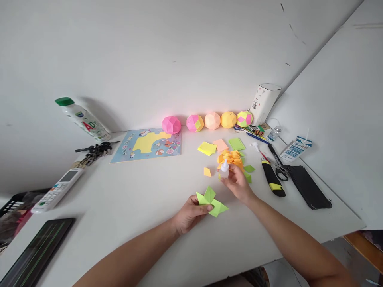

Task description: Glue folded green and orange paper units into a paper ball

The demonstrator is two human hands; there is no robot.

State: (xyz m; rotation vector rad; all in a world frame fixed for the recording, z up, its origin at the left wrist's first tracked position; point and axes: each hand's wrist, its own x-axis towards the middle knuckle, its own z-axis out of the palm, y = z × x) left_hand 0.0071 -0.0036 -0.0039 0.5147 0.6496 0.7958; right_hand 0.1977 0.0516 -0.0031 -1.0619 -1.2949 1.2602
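Paper balls point(212, 120) stand by the wall point(149, 79), behind paper stacks point(207, 148) on the tabletop point(119, 191). Before these is folded paper point(220, 208) in the left hand point(191, 213). Bottle point(85, 119), keys point(97, 151) left; cutter point(273, 178), pouch point(308, 187) right.

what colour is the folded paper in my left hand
The folded paper is light green; head view.
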